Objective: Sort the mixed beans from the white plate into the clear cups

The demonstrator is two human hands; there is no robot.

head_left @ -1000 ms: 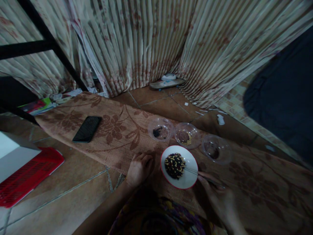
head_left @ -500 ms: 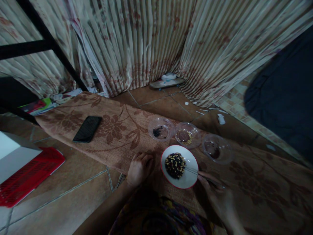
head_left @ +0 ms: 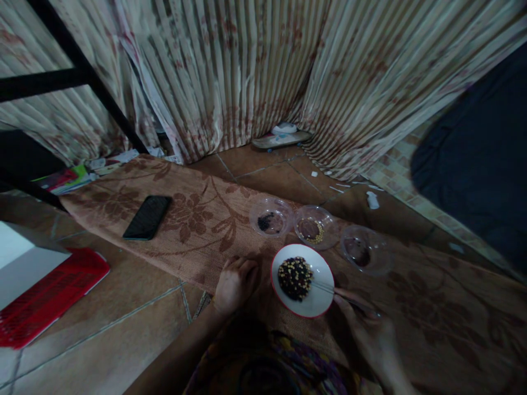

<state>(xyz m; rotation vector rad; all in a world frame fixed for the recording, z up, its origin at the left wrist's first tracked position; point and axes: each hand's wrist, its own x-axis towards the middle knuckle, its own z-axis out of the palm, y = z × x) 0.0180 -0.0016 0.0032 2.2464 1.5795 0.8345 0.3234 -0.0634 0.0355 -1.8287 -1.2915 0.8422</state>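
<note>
My right hand (head_left: 366, 323) is closed around thin metal tweezers (head_left: 323, 286), whose tips reach into a white bowl (head_left: 321, 264) with a red rim. Inside that bowl lies a heap of mixed dark and yellow beans (head_left: 295, 278), which the tips almost touch. To the left of the bowl, my left hand (head_left: 235, 282) rests on the cloth with its fingers curled in, and nothing shows in it. Behind the bowl stand three clear plastic cups: one with black beans (head_left: 265, 221), one with yellow beans (head_left: 316, 233), one with a few dark reddish beans (head_left: 362, 255).
A black phone (head_left: 147, 218) lies on the brown flowered tablecloth (head_left: 197, 241). On the floor are a red basket (head_left: 53, 291), a skateboard (head_left: 282, 140) and scraps of paper (head_left: 373, 200). Striped curtains (head_left: 230, 71) hang behind, and a dark padded shape (head_left: 477, 153) stands at the right.
Almost nothing differs. My right hand and the tweezers have shifted only very slightly, with the tips still at the beans; my left hand stays put.
</note>
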